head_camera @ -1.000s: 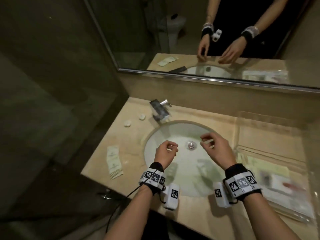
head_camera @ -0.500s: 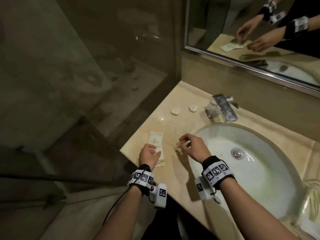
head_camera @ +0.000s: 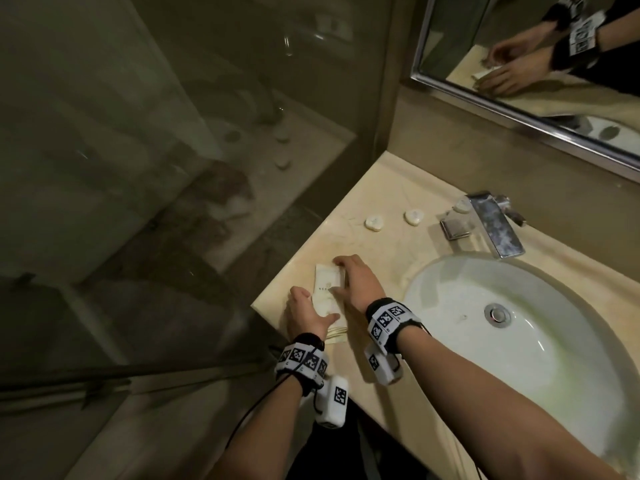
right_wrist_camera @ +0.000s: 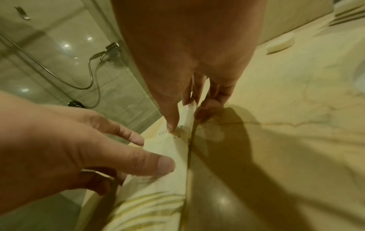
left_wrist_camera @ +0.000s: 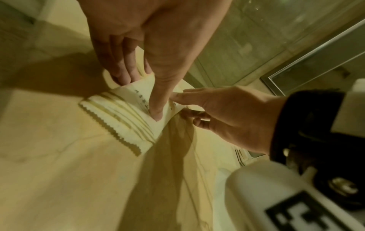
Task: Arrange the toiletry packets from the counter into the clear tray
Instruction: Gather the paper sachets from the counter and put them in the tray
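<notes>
Right hand (head_camera: 358, 284): pinches packets (head_camera: 327, 292) along their far edge.
Left hand (head_camera: 304, 311): grips their near side.
Progress: packets on counter (head_camera: 388, 244); tray unseen, transfer remains.

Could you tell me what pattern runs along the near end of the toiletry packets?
Thin olive-gold stripes on cream packets, ending in a zigzag edge; clearest in the left wrist view.
</notes>
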{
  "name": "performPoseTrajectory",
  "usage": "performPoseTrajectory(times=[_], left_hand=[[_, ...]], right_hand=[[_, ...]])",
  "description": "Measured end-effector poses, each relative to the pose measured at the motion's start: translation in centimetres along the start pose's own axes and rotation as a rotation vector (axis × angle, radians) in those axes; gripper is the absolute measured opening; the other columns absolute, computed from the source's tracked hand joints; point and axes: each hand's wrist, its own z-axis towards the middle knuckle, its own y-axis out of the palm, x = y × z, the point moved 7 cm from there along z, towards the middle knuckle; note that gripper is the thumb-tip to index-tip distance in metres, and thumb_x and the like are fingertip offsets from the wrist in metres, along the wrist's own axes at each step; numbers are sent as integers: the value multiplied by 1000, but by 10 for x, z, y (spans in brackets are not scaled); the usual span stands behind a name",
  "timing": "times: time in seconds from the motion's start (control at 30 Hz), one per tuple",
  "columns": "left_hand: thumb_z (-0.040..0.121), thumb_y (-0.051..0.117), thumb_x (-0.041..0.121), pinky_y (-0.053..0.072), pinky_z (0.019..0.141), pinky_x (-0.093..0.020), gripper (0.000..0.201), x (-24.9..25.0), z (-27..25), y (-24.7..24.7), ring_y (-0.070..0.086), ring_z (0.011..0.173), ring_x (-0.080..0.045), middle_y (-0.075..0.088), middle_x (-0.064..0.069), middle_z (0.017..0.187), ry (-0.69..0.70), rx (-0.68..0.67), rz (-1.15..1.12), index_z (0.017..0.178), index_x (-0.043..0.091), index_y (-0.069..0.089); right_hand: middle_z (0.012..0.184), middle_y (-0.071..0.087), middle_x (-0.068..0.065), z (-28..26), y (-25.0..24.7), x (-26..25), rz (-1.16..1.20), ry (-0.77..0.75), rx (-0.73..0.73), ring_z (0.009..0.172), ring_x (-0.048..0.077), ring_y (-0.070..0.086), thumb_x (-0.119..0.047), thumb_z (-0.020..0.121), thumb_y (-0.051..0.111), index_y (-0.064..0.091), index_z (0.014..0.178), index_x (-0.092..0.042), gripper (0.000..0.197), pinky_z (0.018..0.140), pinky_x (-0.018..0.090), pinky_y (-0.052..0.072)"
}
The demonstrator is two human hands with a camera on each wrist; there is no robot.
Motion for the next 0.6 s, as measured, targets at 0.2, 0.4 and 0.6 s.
performPoseTrajectory(times=[0.2, 0.4, 0.6], left_hand=[[60, 88, 16, 51, 81, -37, 61, 1, 1, 0, 62, 93, -27, 62, -4, 103, -1, -50, -38, 94, 22, 38], [67, 82, 13, 53, 90, -40, 42, 14, -7, -2, 64, 98, -28, 68, -9, 105, 45, -55, -132, 98, 16, 53], [76, 76, 24, 53, 94, -41, 35, 49, -25, 16, 66, 100, -23, 71, -6, 107, 179, -131, -184, 107, 13, 64]], right_hand=[[113, 59, 8, 4, 1, -1, 45, 31, 14, 102, 26, 57, -27, 81, 72, 56, 116, -14, 40, 87, 33, 44], [101, 68, 12, -11, -28, 21, 191, 75, 69, 85, 24, 60, -24, 85, 70, 53, 98, -14, 24, 74, 29, 46], [97, 72, 10, -67, -89, 61, 320, 49, 259, 81, 20, 65, -23, 88, 68, 59, 105, -9, 24, 74, 28, 51]])
